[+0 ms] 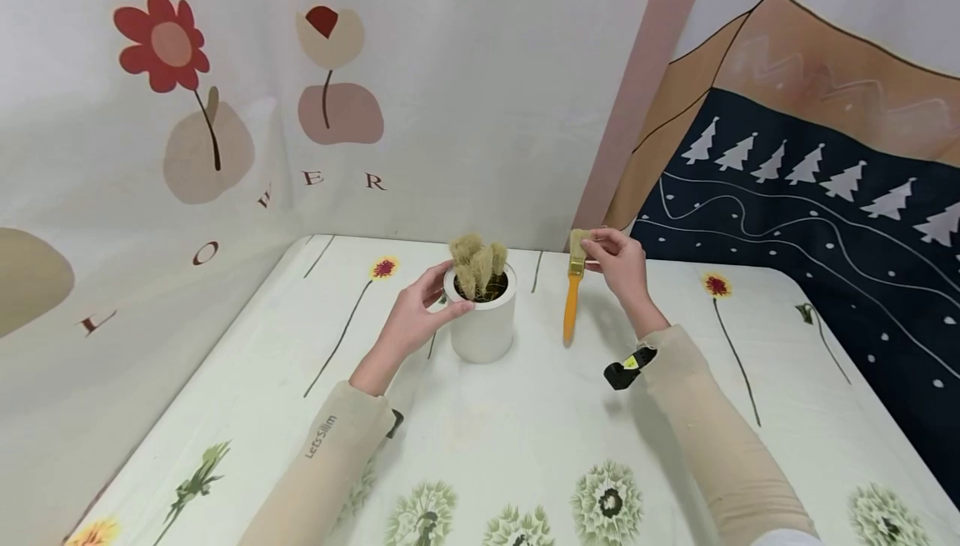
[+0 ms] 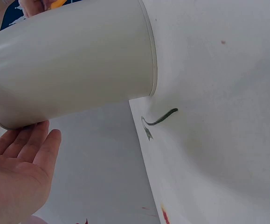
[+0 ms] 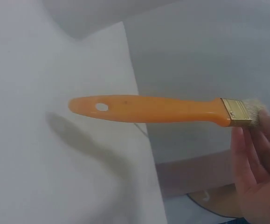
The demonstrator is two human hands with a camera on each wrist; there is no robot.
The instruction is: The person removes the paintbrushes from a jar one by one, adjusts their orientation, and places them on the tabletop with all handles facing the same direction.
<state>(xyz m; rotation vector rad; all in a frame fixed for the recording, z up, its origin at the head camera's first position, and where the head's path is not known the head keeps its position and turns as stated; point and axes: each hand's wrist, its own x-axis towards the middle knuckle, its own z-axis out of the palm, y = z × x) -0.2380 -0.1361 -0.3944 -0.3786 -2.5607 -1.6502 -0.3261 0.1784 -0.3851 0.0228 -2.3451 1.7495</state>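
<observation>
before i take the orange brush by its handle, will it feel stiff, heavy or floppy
The orange brush probably feels light, as the right hand pinches it by the bristles. Its handle is likely stiff, since it runs straight with no visible sag. The bristles may flex somewhat, being fine-looking strands.

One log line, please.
Left grip: holding white pot near rim | Right grip: pinching brush by bristles, handle down | Bristle tufts: in pot
</observation>
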